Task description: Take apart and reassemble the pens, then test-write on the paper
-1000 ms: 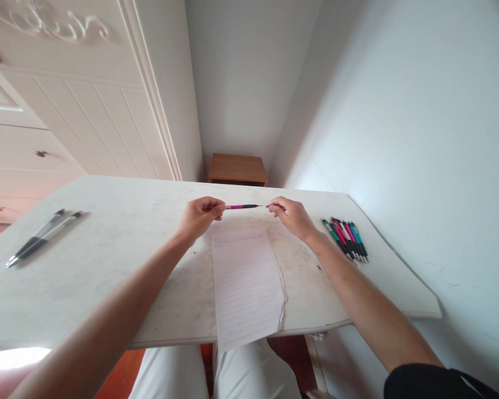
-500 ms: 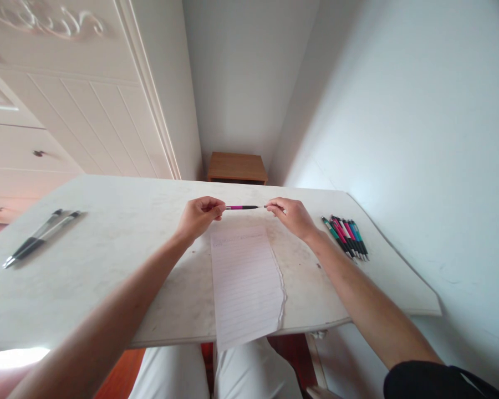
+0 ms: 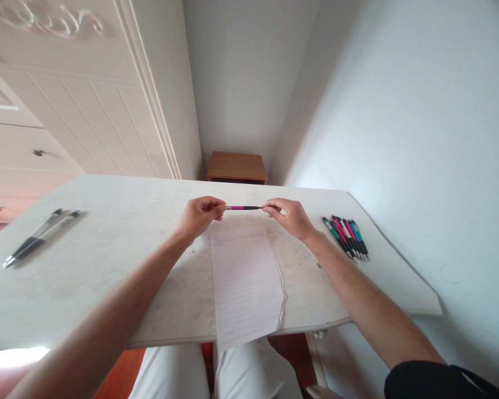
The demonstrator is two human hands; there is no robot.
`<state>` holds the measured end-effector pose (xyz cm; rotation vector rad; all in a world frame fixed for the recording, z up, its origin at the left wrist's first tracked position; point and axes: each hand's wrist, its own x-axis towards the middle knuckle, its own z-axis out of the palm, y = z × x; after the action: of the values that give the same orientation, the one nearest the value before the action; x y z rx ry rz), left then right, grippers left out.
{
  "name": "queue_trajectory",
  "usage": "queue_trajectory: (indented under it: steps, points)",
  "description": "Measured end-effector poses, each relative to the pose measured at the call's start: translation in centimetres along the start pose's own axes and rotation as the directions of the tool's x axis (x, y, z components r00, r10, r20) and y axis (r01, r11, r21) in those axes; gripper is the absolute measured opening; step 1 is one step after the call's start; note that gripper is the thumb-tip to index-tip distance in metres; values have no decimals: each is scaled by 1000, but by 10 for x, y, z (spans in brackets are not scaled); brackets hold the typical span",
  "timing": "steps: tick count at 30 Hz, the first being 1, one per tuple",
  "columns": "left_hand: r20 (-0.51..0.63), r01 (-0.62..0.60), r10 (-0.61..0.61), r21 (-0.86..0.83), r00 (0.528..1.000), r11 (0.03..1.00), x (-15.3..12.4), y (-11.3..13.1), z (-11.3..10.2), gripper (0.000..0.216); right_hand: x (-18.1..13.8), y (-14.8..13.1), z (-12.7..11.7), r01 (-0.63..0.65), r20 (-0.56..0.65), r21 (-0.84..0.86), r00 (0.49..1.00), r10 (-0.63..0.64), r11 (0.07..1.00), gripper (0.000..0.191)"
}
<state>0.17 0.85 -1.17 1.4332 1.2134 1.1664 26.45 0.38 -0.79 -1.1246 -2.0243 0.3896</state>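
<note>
A pink and black ballpoint pen (image 3: 238, 208) is stretched level between my hands, above the far half of the table. My left hand (image 3: 203, 215) pinches its left end between thumb and fingers. At the black grip end, my right hand (image 3: 289, 215) pinches the pen's small tip piece, mostly covered by the fingertips. The tip piece meets the black grip or nearly so; I cannot tell exactly. Below the hands lies a lined sheet of paper (image 3: 247, 288) with a torn right edge and faint writing along its top.
Several coloured pens (image 3: 347, 238) lie side by side at the right. Two larger clear and black pens (image 3: 41, 238) rest at the left. The white table (image 3: 149, 221) meets a wall on the right. A wooden cabinet (image 3: 238, 166) stands behind it.
My right hand has moved slightly left, bringing the tip piece up to the black grip. The thin refill end that showed between them is now covered. My left hand stays nearly still.
</note>
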Motion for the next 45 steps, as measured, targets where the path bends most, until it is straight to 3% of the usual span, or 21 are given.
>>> queue_trajectory:
  steps: [6,14,20,26,32,37,42,45]
  points:
    - [16,9,-8,-42,1000,999,-1,2,0,38,0,-3,4,-81,-49,184,995,91,980,13]
    - [57,27,-16,-193,998,981,-1,2,-1,47,-1,-3,11,-202,-16,492,971,240,847,24]
    - [110,111,-81,-294,991,949,-2,5,0,52,-1,-7,9,-192,-48,484,968,245,854,24]
    - [193,192,-117,-434,974,880,0,2,-4,43,-2,-11,8,-186,-60,426,971,233,885,27]
    - [193,242,-165,-504,967,829,0,6,-2,26,-2,-10,8,-166,-74,407,974,214,898,24]
    - [196,287,-217,-505,956,814,-2,11,0,12,-2,-9,10,-155,-81,402,976,204,902,21]
    - [233,300,-205,-521,951,799,-5,15,-2,24,-2,-9,8,-159,-95,391,973,212,906,23]
    - [268,338,-238,-440,934,832,-5,13,-3,25,-2,-10,7,-159,-100,381,972,212,911,24]
